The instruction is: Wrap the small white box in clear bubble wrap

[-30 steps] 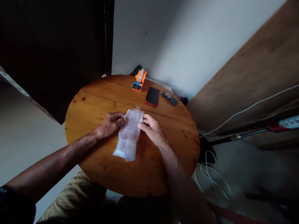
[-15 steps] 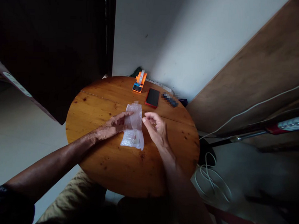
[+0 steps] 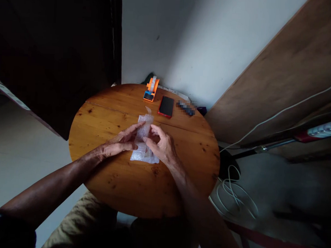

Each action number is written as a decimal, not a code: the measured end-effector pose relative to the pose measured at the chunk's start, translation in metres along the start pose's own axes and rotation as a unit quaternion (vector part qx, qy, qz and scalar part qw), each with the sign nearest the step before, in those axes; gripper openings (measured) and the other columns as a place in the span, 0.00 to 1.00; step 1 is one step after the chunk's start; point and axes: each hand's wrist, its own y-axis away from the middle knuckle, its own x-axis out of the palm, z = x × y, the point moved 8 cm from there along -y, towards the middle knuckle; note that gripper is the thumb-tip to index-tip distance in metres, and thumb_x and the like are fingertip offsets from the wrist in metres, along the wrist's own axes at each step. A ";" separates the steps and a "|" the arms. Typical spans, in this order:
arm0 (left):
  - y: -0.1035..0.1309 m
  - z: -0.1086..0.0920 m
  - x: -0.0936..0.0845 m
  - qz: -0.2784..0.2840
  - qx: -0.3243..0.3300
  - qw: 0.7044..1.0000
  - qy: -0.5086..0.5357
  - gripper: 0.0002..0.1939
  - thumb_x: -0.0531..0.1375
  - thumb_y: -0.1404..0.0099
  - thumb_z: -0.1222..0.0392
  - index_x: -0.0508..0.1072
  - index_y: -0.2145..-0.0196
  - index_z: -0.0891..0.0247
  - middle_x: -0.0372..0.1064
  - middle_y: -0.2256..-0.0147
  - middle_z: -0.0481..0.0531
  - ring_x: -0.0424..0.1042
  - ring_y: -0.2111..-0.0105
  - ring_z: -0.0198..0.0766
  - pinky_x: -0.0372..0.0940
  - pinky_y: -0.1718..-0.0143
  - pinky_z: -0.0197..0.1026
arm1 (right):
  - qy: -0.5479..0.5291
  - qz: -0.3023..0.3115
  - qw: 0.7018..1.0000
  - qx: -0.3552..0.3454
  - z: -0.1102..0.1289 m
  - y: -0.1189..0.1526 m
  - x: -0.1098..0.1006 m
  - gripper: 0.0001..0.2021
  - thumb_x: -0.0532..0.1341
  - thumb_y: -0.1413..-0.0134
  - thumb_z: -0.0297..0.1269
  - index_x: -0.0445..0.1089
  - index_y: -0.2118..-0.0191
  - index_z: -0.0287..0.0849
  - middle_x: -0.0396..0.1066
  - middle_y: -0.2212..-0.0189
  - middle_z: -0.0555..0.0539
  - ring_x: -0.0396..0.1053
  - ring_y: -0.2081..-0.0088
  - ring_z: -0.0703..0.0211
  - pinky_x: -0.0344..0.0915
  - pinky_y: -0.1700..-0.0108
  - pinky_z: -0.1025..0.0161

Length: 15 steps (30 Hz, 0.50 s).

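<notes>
A piece of clear bubble wrap (image 3: pixel 144 156) lies on the round wooden table (image 3: pixel 105 121), its upper part folded and raised between my hands. My left hand (image 3: pixel 121 141) rests at its left side, with thumb and fingers apart and the fingertips touching the plastic. On the right side, my right hand (image 3: pixel 161 144) pinches the edge of the bubble wrap between thumb and fingers. Something small and pale shows faintly through the lower part; what it is cannot be made out.
Toward the table's back stand an orange tape dispenser (image 3: pixel 152 88), a phone with a red case (image 3: pixel 166 106) and a blurred dark object (image 3: pixel 186 108). Behind them is a wall. A white cable (image 3: pixel 233 192) loops at the right, beyond the table.
My right hand has moved left onto the bubble wrap and taken hold of its edge. The upper part of the wrap is now narrower and more folded. The view has shifted slightly.
</notes>
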 end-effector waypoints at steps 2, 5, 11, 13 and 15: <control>0.001 -0.001 0.002 0.007 -0.005 1.000 -0.008 0.47 0.64 0.47 0.64 0.54 0.31 0.54 0.61 0.36 0.58 0.63 0.39 0.54 0.59 0.39 0.55 | 0.008 0.000 1.000 -0.007 0.002 0.001 0.001 0.25 0.67 0.52 0.46 0.71 0.46 0.47 0.78 0.57 0.43 0.75 0.58 0.47 0.69 0.52 0.50; 0.002 -0.001 0.001 0.008 -0.014 1.000 -0.020 0.46 0.64 0.45 0.64 0.53 0.31 0.58 0.62 0.37 0.60 0.63 0.39 0.56 0.59 0.39 0.56 | 0.030 -0.037 0.999 -0.006 0.001 0.001 -0.005 0.15 0.62 0.46 0.41 0.75 0.52 0.50 0.79 0.62 0.46 0.74 0.62 0.50 0.68 0.54 0.53; -0.003 0.000 -0.010 -0.040 -0.017 0.999 0.027 0.46 0.68 0.49 0.59 0.58 0.34 0.61 0.61 0.36 0.63 0.63 0.39 0.60 0.62 0.41 0.57 | -0.081 -0.099 0.989 0.070 -0.021 -0.004 -0.026 0.10 0.59 0.45 0.44 0.75 0.65 0.47 0.75 0.73 0.49 0.70 0.71 0.55 0.64 0.66 0.59; -0.004 0.001 -0.016 -0.070 -0.012 0.997 0.037 0.44 0.68 0.49 0.57 0.61 0.36 0.63 0.61 0.37 0.64 0.63 0.39 0.60 0.63 0.42 0.55 | -0.171 -0.104 0.973 0.115 -0.031 -0.005 -0.028 0.10 0.60 0.48 0.45 0.74 0.68 0.46 0.73 0.74 0.50 0.69 0.72 0.57 0.63 0.67 0.60; -0.005 0.000 -0.022 -0.098 -0.006 0.994 0.039 0.42 0.67 0.50 0.57 0.62 0.38 0.64 0.63 0.38 0.63 0.64 0.40 0.58 0.64 0.43 0.53 | -0.237 -0.100 0.954 0.151 -0.039 -0.006 -0.025 0.09 0.61 0.50 0.46 0.72 0.70 0.46 0.72 0.76 0.51 0.67 0.73 0.58 0.62 0.68 0.61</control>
